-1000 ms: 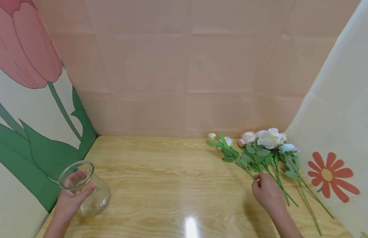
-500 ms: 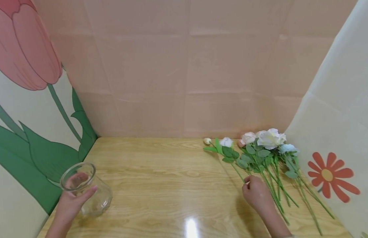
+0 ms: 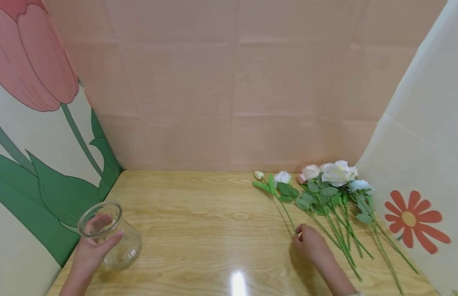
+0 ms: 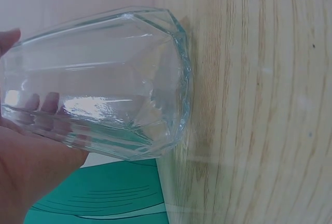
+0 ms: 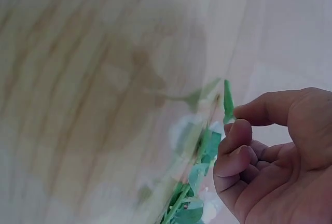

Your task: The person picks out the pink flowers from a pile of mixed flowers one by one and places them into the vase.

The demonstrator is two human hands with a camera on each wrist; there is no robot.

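Note:
At the table's left side my left hand (image 3: 89, 251) grips the clear glass vase (image 3: 126, 246) round its neck, and the vase leans a little. The left wrist view shows the faceted glass (image 4: 104, 73) with fingers seen through it. My right hand (image 3: 313, 246) pinches the lower stem of a white-budded flower (image 3: 287, 213) between thumb and finger, left of the other flowers. In the right wrist view the stem's green end (image 5: 228, 99) pokes out above the pinching fingertips of my right hand (image 5: 280, 156).
Several flowers lie on the right of the wooden table (image 3: 199, 230): a small white rose (image 3: 282, 177), a pink one (image 3: 310, 172), a large white one (image 3: 339, 173) and a light blue one (image 3: 359, 185), stems toward the front. Printed cloths stand behind and at both sides.
My right hand has moved left and slightly toward the front with the white-budded flower, away from the other stems. My left hand and the vase have barely moved.

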